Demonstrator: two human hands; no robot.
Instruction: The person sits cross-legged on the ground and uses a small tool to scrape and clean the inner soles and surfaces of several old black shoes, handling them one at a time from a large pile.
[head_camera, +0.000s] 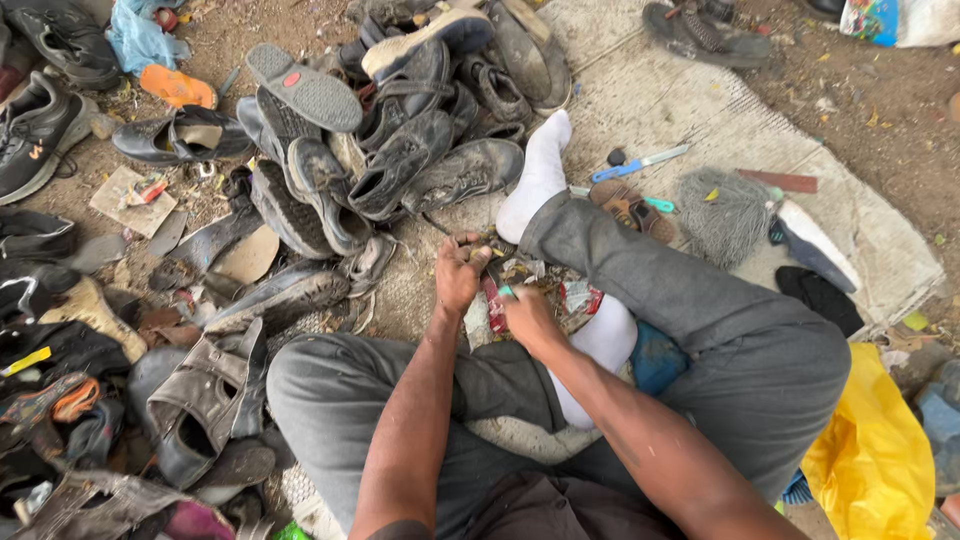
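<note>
Red strip (494, 303), small and narrow, lay between both hands just near of the crossed legs, on the mat (640, 95). I saw the left hand (458, 275) curled shut over a small dark item; what it was, I could not tell. The right hand (530, 318) pinched a thin teal-handled tool (505, 292) beside the strip. A pile of worn shoes (400, 150) sat far left; a yellow bag (875, 450) lay near right.
</note>
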